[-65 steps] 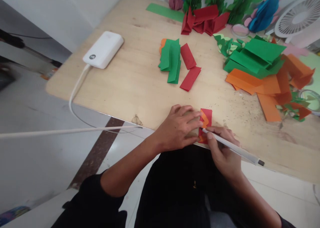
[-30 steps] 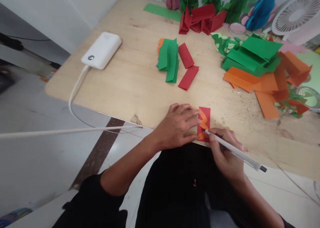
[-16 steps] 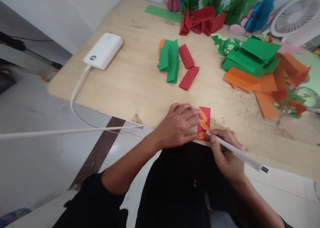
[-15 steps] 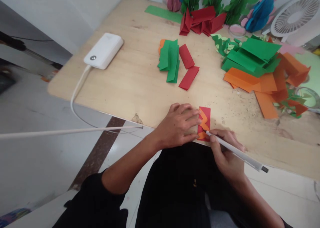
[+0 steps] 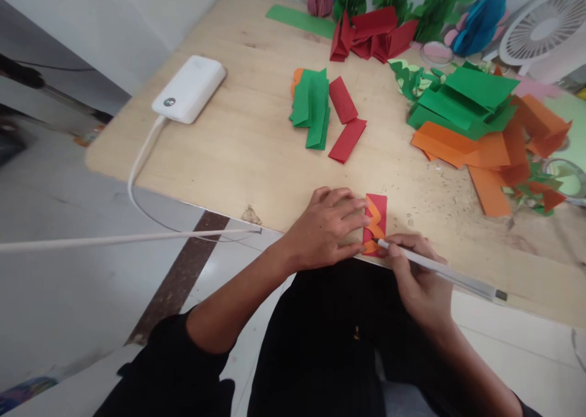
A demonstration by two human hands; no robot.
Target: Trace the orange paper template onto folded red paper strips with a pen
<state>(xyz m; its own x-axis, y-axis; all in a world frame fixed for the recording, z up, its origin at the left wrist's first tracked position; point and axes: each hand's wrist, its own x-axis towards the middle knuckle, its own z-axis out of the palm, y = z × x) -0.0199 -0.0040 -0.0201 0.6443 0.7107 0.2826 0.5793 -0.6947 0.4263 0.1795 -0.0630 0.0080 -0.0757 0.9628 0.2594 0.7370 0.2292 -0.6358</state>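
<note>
A red paper strip (image 5: 381,208) lies at the table's front edge, with a wavy-edged orange paper cutout (image 5: 375,212) on top of it. My left hand (image 5: 326,229) is laid flat with spread fingers, their tips pressing on the left side of both papers. Gripped in my right hand (image 5: 422,281) is a white pen (image 5: 451,273), slanting down to the left. Its dark tip touches the orange cutout's curved edge, and its far end points right. Part of the cutout is hidden under my left fingertips.
Folded green papers (image 5: 311,108) and red strips (image 5: 347,141) lie ahead. Further right are stacked green papers (image 5: 462,105), orange papers (image 5: 489,182) and scraps. Red folded papers (image 5: 375,32), paper figures and a white fan (image 5: 542,29) stand behind. A white power bank (image 5: 190,90) with a cable is at left.
The pen has swung, its rear end moving right and slightly up, while its tip stays near the orange cutout's edge. My left hand keeps its place on the papers.
</note>
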